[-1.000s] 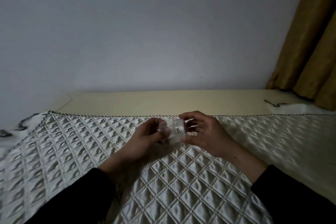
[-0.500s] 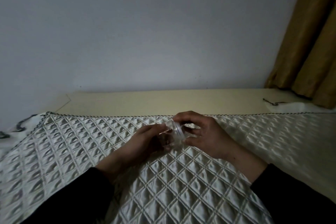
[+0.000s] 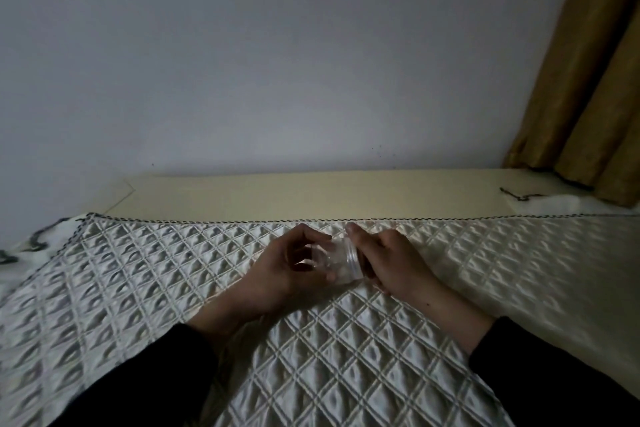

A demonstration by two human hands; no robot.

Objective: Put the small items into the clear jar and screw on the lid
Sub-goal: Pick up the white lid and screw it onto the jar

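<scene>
A small clear jar (image 3: 332, 262) lies on its side between my hands, just above the quilted cloth (image 3: 346, 357). My left hand (image 3: 284, 270) wraps the jar's body from the left. My right hand (image 3: 391, 263) covers the right end, its fingers around the clear ribbed lid (image 3: 354, 256). The lid sits against the jar's mouth. Whether small items lie inside the jar is too dim to tell. No loose items show on the cloth.
The pale quilted cloth covers the near surface up to a braided edge. Behind it runs a cream ledge (image 3: 311, 194) against a plain wall. A tan curtain (image 3: 588, 80) hangs at the far right, with a dark cord (image 3: 516, 196) beneath it.
Both hands stayed on the jar and lid. My right hand rolled over the lid, its fingers now pointing up and away, and the jar sank slightly toward the cloth.
</scene>
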